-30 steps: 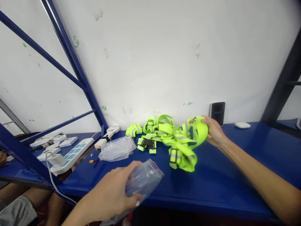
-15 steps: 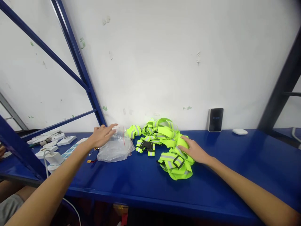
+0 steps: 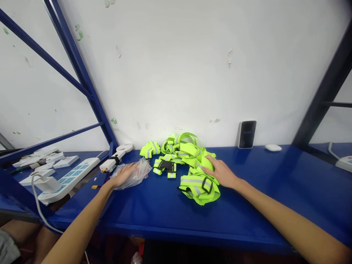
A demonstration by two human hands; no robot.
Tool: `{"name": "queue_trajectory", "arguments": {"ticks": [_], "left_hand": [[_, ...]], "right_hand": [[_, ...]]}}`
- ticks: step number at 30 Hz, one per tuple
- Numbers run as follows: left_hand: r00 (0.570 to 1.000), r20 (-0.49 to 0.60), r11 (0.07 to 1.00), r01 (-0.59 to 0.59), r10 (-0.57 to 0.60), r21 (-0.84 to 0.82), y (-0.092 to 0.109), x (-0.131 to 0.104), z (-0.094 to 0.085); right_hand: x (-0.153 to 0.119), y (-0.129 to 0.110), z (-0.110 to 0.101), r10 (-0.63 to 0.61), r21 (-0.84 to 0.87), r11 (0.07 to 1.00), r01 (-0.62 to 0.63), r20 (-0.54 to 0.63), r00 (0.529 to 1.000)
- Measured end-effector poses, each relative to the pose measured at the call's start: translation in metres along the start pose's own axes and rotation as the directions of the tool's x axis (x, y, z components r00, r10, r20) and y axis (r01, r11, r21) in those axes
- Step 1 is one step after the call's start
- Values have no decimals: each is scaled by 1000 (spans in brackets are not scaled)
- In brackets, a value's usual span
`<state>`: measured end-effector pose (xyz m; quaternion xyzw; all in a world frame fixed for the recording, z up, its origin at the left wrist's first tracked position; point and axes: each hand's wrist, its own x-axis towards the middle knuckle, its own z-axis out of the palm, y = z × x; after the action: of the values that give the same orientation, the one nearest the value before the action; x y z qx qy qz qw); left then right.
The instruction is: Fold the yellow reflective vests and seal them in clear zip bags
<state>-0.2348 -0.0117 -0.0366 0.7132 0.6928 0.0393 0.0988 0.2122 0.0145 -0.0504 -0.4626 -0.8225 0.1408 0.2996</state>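
Observation:
My left hand (image 3: 125, 175) lies flat on a small pile of clear zip bags (image 3: 141, 172), its fingers stretched out and pressing the plastic down. My right hand (image 3: 222, 172) is closed around part of a fluorescent yellow-green reflective strap (image 3: 206, 163), thumb and fingers on either side of the fabric. In front of that hand is a bundled strap with a black buckle (image 3: 207, 185). More tangled reflective straps (image 3: 189, 150) are heaped behind, near the wall. A folded strap piece (image 3: 150, 149) sits behind the bags, and one with a black clip (image 3: 167, 166) lies between the hands.
On the blue table (image 3: 165, 216), a white handheld fan (image 3: 124, 147), wired parts (image 3: 103, 176) and a power strip (image 3: 73, 178) lie left. A dark-screened device (image 3: 246, 134) leans on the wall beside a white oval case (image 3: 273, 147). A blue frame post (image 3: 90, 88) rises left.
My left hand has come down from above the bags and flattened them. The fan behind them now shows. My right hand stays on the straps, while the view has shifted slightly.

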Motion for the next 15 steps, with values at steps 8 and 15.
{"name": "queue_trajectory", "arguments": {"ticks": [8,15], "left_hand": [[987,-152,983,-28,57,182,5,3,-3],[846,-490,975,-143,210,172,52,-13,-45]], "right_hand": [[0,12,-11,-32,109,992,67,-291,956],[-9,-1,-22,-528,-98,835,541,-415,741]]}}
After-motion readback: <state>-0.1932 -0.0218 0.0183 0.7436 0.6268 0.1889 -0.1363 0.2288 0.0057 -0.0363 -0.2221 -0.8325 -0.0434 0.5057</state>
